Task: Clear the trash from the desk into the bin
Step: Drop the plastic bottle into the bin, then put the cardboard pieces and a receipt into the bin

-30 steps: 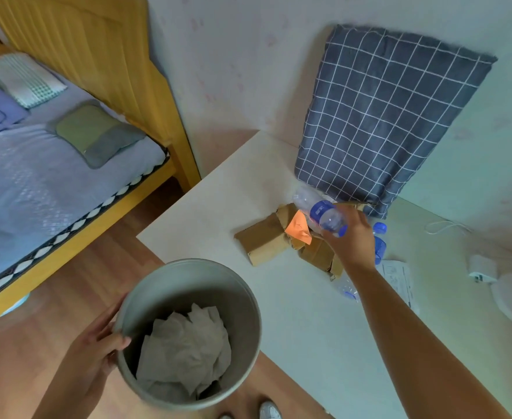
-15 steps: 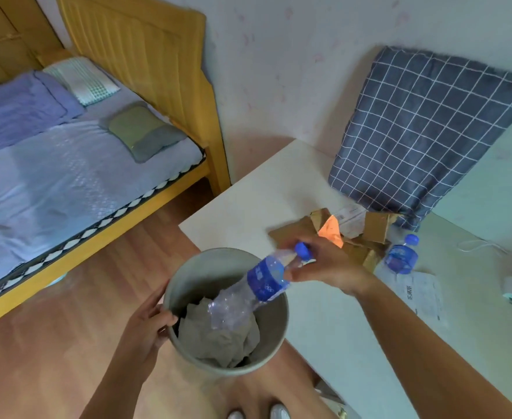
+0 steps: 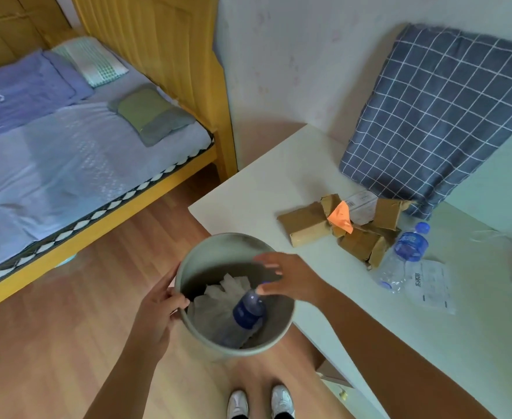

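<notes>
One plastic bottle (image 3: 247, 313) with a blue label lay inside the grey bin (image 3: 188, 273), neck up toward the desk side, resting on crumpled white paper (image 3: 221, 293). The left hand (image 3: 158, 313) gripped the bin's near-left rim, thumb hooked inside and fingers wrapped outside. The right hand (image 3: 291, 278) hovered over the bin's mouth with fingers spread apart and holding nothing, just above the bottle's cap.

The bin sat off the front-left corner of the desk (image 3: 278, 176), its rim overlapping the desk's front edge in the head view. On the desk, near the middle, torn brown cardboard pieces (image 3: 306, 222) lay in a heap with an orange scrap (image 3: 340, 216) among them. A second clear bottle (image 3: 402, 255) with a blue cap lay just right of the cardboard, touching it, and a printed paper slip (image 3: 430, 285) rested beside that bottle. A checked blue cushion (image 3: 439, 110) leaned against the wall at the desk's back edge. Two white shoes (image 3: 260, 400) showed on the wooden floor below.
</notes>
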